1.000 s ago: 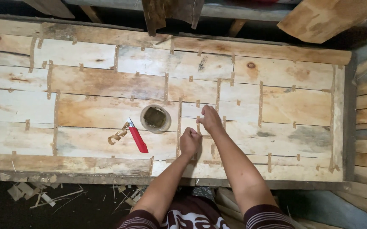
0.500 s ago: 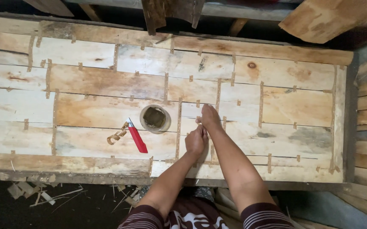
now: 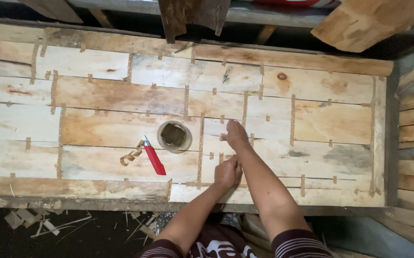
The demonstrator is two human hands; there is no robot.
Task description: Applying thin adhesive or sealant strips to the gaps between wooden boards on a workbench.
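The right hand [image 3: 236, 134] lies open on the wood sheet [image 3: 121, 95], pressing a tape strip [image 3: 222, 157] flat. The left hand [image 3: 228, 172] is curled shut on it nearer. A red knife [image 3: 154, 156] waits left, easy to grab.

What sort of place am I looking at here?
Probably a woodworking shop: a big panel of taped wood sheets on a bench, a red knife by a small round tub, and wood scraps on the floor.

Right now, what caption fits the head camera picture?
Two hands, left hand and right hand, press on a patched wooden panel beside a red knife.
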